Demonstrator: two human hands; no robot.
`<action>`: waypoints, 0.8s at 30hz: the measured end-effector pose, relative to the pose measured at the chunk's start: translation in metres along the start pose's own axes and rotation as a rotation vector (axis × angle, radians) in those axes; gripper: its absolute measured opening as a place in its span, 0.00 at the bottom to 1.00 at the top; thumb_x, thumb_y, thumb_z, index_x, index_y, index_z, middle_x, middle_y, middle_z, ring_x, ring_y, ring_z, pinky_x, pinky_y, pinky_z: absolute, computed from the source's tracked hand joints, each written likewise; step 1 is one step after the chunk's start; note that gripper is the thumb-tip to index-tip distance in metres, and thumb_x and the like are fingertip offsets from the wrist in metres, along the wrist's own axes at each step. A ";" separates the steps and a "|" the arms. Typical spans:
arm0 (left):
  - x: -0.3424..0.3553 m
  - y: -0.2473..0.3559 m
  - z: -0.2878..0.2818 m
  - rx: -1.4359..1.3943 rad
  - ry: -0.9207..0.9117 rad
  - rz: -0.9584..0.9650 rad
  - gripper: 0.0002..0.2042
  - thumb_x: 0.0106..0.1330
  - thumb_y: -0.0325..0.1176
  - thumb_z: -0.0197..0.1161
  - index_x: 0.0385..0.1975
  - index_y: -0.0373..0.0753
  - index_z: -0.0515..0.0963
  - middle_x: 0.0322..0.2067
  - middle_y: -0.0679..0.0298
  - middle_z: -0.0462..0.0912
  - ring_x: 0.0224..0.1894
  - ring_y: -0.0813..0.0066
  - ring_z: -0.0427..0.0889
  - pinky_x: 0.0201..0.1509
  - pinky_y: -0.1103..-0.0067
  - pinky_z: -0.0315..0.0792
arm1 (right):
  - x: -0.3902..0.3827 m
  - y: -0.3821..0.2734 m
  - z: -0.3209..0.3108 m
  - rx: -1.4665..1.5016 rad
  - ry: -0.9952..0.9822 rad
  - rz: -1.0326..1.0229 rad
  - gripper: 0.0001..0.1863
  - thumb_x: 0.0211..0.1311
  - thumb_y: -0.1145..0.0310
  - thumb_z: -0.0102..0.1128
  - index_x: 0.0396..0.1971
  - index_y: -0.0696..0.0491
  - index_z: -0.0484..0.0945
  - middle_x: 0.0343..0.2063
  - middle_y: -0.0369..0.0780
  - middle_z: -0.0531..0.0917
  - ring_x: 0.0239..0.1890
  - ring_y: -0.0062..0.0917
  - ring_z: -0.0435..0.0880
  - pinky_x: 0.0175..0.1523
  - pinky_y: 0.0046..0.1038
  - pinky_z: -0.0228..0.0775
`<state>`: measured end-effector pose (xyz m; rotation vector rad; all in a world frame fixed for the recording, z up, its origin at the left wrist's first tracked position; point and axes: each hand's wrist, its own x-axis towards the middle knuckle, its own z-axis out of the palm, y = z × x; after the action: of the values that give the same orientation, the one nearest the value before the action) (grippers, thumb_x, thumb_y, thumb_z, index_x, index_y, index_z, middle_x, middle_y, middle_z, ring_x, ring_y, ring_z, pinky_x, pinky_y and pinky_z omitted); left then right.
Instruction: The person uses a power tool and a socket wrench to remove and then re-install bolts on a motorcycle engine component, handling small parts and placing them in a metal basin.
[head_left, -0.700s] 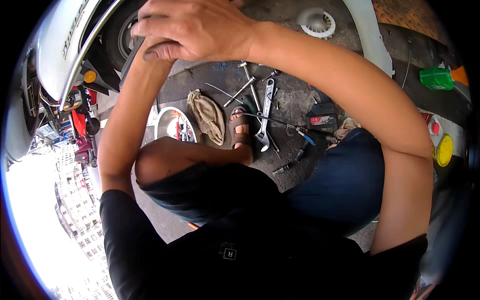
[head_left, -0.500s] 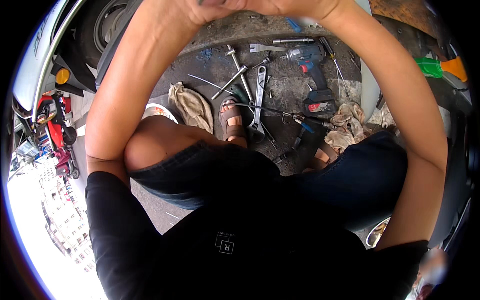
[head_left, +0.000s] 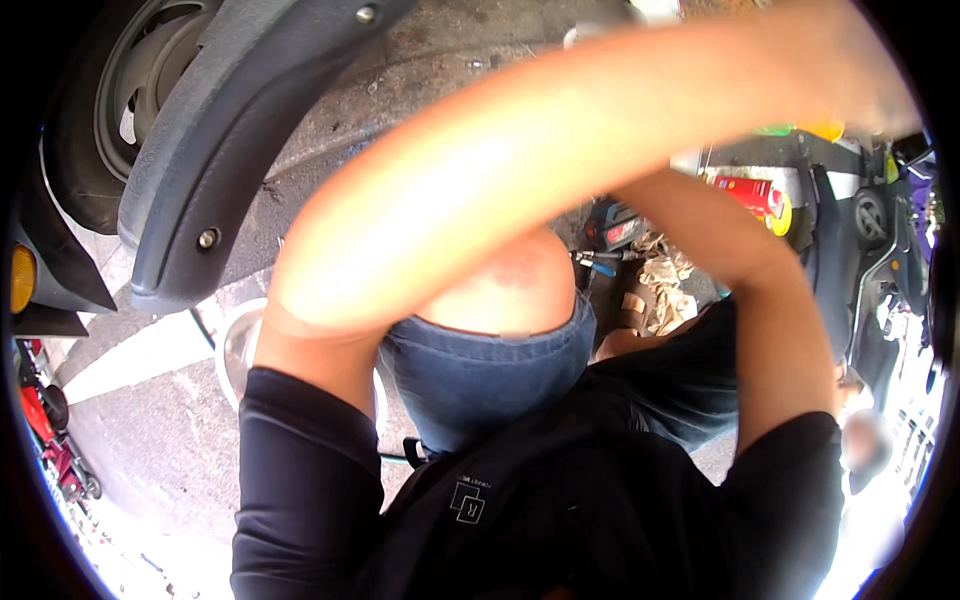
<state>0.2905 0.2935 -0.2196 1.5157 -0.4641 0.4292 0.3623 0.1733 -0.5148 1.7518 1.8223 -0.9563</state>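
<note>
My left arm reaches across to the far right, where my left hand (head_left: 878, 85) is smeared by motion at the picture's rim. Its fingers cannot be made out, nor whether it holds anything. My right forearm passes beneath the left one, and my right hand is hidden behind it. Close to the right forearm lie a red can (head_left: 742, 191) and the battery base of a cordless impact wrench (head_left: 615, 230), most of which the left arm covers. A crumpled beige rag (head_left: 668, 290) and a blue-handled tool (head_left: 600, 268) are on the ground by my foot.
At the left, a dark plastic panel with bolts (head_left: 215, 165) stands before a wheel (head_left: 150, 95). Beside my left knee is a pale round container (head_left: 232, 350). Dark vehicle parts (head_left: 870, 215) crowd the right side, and a red scooter (head_left: 45, 415) is at the far left.
Both hands were together at the top centre. My left arm has swung across to the right, and the right one has dropped beneath it. The view has shifted; most tools are now covered.
</note>
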 end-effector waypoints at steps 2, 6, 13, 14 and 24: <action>0.010 -0.008 0.023 0.141 0.019 0.004 0.14 0.52 0.36 0.57 0.34 0.37 0.83 0.34 0.54 0.84 0.41 0.61 0.82 0.51 0.71 0.73 | 0.013 -0.018 0.026 -0.026 0.073 0.054 0.14 0.59 0.61 0.55 0.39 0.55 0.78 0.37 0.47 0.80 0.41 0.37 0.81 0.46 0.40 0.74; -0.002 -0.011 0.027 0.183 -0.060 0.079 0.15 0.53 0.37 0.58 0.33 0.33 0.83 0.30 0.52 0.85 0.38 0.55 0.84 0.47 0.68 0.75 | 0.045 -0.050 0.079 -0.122 0.407 0.192 0.17 0.60 0.62 0.55 0.46 0.54 0.76 0.44 0.47 0.78 0.47 0.37 0.79 0.50 0.39 0.73; -0.018 -0.025 0.022 0.125 -0.165 0.018 0.17 0.56 0.37 0.60 0.37 0.28 0.79 0.31 0.50 0.84 0.36 0.56 0.83 0.44 0.70 0.75 | 0.097 -0.077 0.123 -0.131 0.970 0.329 0.22 0.60 0.63 0.55 0.54 0.54 0.73 0.52 0.47 0.75 0.53 0.37 0.76 0.54 0.36 0.72; -0.018 -0.026 0.022 0.153 -0.178 -0.024 0.16 0.57 0.37 0.60 0.38 0.29 0.79 0.31 0.51 0.84 0.36 0.57 0.84 0.44 0.70 0.75 | 0.097 -0.061 0.117 -0.064 0.876 0.303 0.21 0.60 0.63 0.55 0.52 0.55 0.73 0.50 0.46 0.76 0.51 0.36 0.76 0.52 0.35 0.72; -0.056 -0.060 -0.059 0.681 0.069 -0.385 0.16 0.62 0.36 0.61 0.47 0.36 0.77 0.44 0.55 0.81 0.46 0.65 0.81 0.52 0.72 0.74 | 0.030 0.052 -0.120 1.358 1.188 0.035 0.14 0.62 0.63 0.57 0.37 0.58 0.79 0.28 0.39 0.81 0.28 0.22 0.78 0.33 0.24 0.71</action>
<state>0.2774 0.3531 -0.3007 2.1838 0.0542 0.3475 0.4286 0.2793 -0.4657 3.7766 1.6331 -1.4514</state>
